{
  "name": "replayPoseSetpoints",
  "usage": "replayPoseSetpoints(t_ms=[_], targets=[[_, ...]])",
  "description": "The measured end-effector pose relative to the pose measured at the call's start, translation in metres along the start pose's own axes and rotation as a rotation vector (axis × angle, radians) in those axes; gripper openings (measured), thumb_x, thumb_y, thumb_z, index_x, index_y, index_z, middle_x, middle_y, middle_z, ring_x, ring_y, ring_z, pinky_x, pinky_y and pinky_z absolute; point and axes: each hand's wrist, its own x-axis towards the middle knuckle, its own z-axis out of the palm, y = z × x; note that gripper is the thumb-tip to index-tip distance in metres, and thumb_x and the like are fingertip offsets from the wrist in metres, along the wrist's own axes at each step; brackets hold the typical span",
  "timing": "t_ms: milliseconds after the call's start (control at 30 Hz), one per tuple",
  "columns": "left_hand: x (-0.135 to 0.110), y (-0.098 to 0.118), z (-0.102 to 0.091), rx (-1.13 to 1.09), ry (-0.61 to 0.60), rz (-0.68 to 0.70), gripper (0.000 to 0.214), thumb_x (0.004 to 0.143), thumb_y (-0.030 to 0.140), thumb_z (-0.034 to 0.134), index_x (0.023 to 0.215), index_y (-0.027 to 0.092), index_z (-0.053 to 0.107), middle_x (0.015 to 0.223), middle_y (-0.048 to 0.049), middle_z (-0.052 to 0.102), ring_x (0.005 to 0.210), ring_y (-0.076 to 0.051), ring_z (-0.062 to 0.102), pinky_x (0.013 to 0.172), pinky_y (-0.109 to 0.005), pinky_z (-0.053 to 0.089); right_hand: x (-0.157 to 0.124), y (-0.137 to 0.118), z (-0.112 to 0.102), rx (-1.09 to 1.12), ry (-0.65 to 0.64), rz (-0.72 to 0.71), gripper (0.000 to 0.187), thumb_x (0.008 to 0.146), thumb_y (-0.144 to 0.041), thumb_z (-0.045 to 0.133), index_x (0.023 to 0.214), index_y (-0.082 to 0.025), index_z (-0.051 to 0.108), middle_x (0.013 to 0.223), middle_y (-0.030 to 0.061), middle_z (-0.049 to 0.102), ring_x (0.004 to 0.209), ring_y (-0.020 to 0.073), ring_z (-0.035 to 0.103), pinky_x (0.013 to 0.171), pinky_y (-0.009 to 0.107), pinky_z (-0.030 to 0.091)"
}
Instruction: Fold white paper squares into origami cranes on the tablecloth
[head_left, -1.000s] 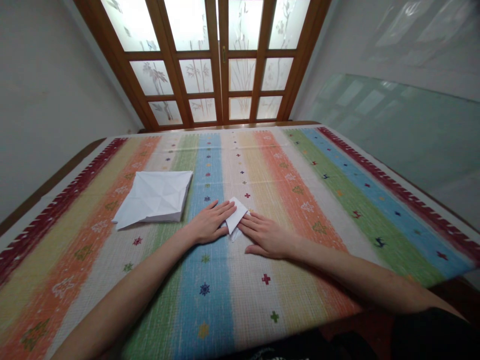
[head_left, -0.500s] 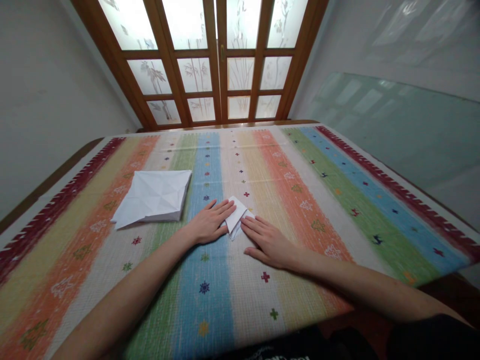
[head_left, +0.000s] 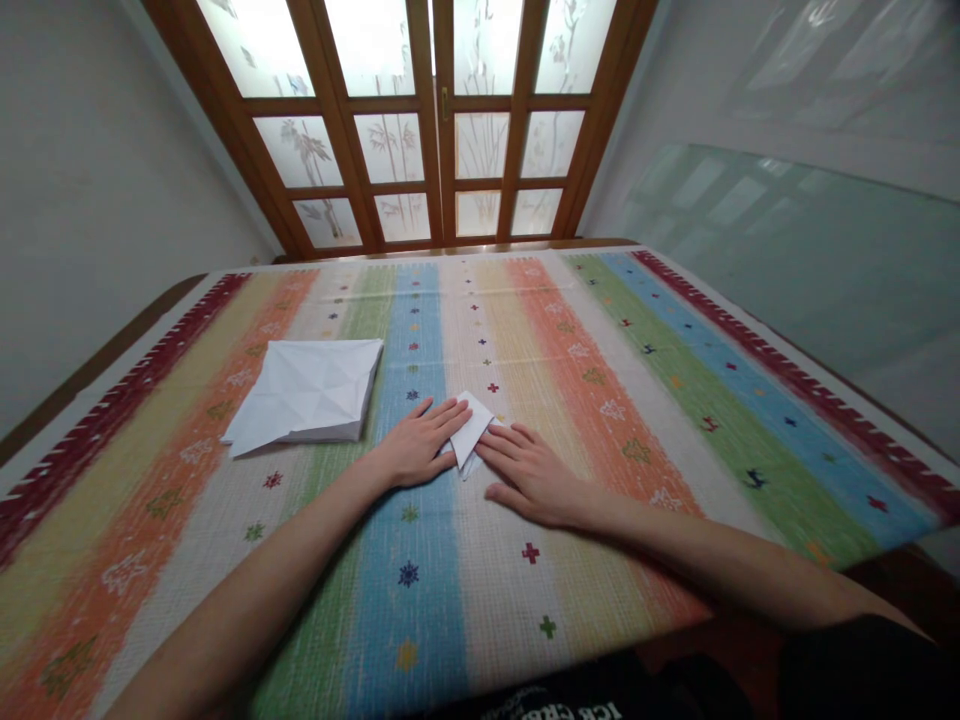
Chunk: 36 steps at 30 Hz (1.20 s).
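A small piece of folded white paper point(head_left: 474, 424) lies on the table in front of me, its layers forming a pointed, kite-like shape. My left hand point(head_left: 420, 445) rests flat on its left side, fingers stretched out over the edge. On the other side my right hand point(head_left: 531, 472) lies flat, fingertips pressing the paper's right flap, thumb apart. The fingers of both hands hide the paper's left and right corners. Farther left sits a stack of larger white paper sheets point(head_left: 311, 390), the top one creased, with no hand touching it.
A striped, patterned tablecloth point(head_left: 487, 560) covers the table. Beyond the far edge stand wooden doors point(head_left: 442, 150) with frosted panes. A glass panel point(head_left: 787, 270) leans along the right wall.
My right hand has slid slightly left and up, its fingers now covering more of the paper's right flap. My left hand has stayed in place.
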Motion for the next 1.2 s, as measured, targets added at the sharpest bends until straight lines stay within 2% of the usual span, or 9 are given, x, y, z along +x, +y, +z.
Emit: replayPoseSetpoints(t_ms=[100, 200, 400, 667, 767, 833, 967, 1067, 1200], targets=[[0.001, 0.0, 0.0, -0.023, 0.007, -0.016, 0.057, 0.096, 0.038, 0.031, 0.15, 0.019, 0.027, 0.157, -0.0089, 0.029, 0.147, -0.019, 0.023, 0.119, -0.043, 0.014, 0.008, 0.009, -0.002, -0.024, 0.095, -0.073, 0.038, 0.098, -0.033, 0.043, 0.131, -0.018, 0.056, 0.129, 0.0113, 0.062, 0.12, 0.0245, 0.053, 0.097, 0.042, 0.04], [0.002, 0.002, 0.001, -0.042, 0.023, -0.049, 0.054, 0.097, 0.035, 0.028, 0.149, 0.021, 0.03, 0.156, -0.0076, 0.032, 0.146, -0.019, 0.026, 0.119, -0.044, 0.016, 0.018, 0.019, -0.004, -0.101, 0.157, -0.208, 0.029, 0.099, -0.025, 0.042, 0.116, -0.019, 0.064, 0.11, 0.0091, 0.07, 0.103, 0.0218, 0.06, 0.085, 0.036, 0.043], [0.003, 0.002, 0.003, -0.071, 0.07, -0.047, 0.054, 0.094, 0.032, 0.033, 0.148, 0.022, 0.032, 0.155, -0.0074, 0.035, 0.144, -0.019, 0.03, 0.118, -0.045, 0.018, 0.04, 0.029, -0.007, -0.307, 0.114, -0.487, 0.022, 0.099, -0.023, 0.043, 0.103, -0.021, 0.064, 0.088, 0.0047, 0.068, 0.08, 0.0169, 0.057, 0.07, 0.031, 0.038], [0.001, 0.002, 0.002, -0.085, 0.055, -0.037, 0.062, 0.088, 0.033, 0.043, 0.148, 0.019, 0.032, 0.155, -0.0097, 0.033, 0.144, -0.022, 0.03, 0.119, -0.046, 0.017, 0.059, 0.03, -0.004, -0.383, 0.042, -0.606, 0.024, 0.099, -0.019, 0.042, 0.086, -0.019, 0.063, 0.079, 0.0032, 0.062, 0.075, 0.0152, 0.054, 0.067, 0.029, 0.036], [0.002, 0.002, 0.001, -0.094, 0.059, -0.03, 0.065, 0.087, 0.035, 0.045, 0.148, 0.019, 0.029, 0.157, -0.0099, 0.031, 0.145, -0.023, 0.027, 0.118, -0.047, 0.018, 0.056, 0.035, -0.009, -0.345, 0.083, -0.583, 0.025, 0.099, -0.02, 0.04, 0.095, -0.02, 0.064, 0.084, 0.0038, 0.063, 0.078, 0.0162, 0.054, 0.07, 0.03, 0.038], [0.0, 0.002, 0.001, -0.105, 0.116, -0.02, 0.067, 0.086, 0.036, 0.046, 0.148, 0.019, 0.027, 0.157, -0.0098, 0.03, 0.146, -0.025, 0.025, 0.118, -0.047, 0.019, 0.054, 0.038, -0.014, -0.316, 0.113, -0.545, 0.023, 0.098, -0.021, 0.042, 0.103, -0.023, 0.064, 0.099, 0.0059, 0.066, 0.089, 0.0185, 0.055, 0.078, 0.033, 0.041], [-0.012, 0.008, 0.003, -0.089, 0.457, -0.173, 0.054, 0.085, 0.028, 0.043, 0.138, 0.016, 0.04, 0.144, -0.0137, 0.046, 0.134, -0.027, 0.04, 0.11, -0.048, 0.032, 0.053, 0.038, -0.018, -0.206, 0.131, -0.443, 0.015, 0.09, -0.028, 0.055, 0.098, -0.023, 0.067, 0.139, 0.0091, 0.051, 0.122, 0.0274, 0.045, 0.098, 0.045, 0.037], [-0.024, 0.019, 0.007, -0.004, 0.62, -0.272, 0.026, 0.089, 0.028, 0.042, 0.104, 0.019, 0.061, 0.105, -0.0121, 0.064, 0.105, -0.027, 0.055, 0.093, -0.047, 0.041, 0.055, 0.036, -0.012, -0.126, 0.074, -0.375, 0.017, 0.089, -0.026, 0.055, 0.098, -0.019, 0.068, 0.137, 0.0126, 0.053, 0.118, 0.0267, 0.05, 0.097, 0.044, 0.039], [-0.029, 0.038, 0.009, 0.086, 0.65, -0.128, 0.023, 0.089, 0.04, 0.056, 0.08, 0.02, 0.063, 0.079, -0.0059, 0.063, 0.082, -0.022, 0.055, 0.074, -0.038, 0.041, 0.058, 0.03, -0.004, -0.163, 0.099, -0.22, 0.024, 0.094, -0.025, 0.048, 0.106, -0.015, 0.066, 0.118, 0.0135, 0.065, 0.1, 0.0244, 0.058, 0.087, 0.04, 0.044]])
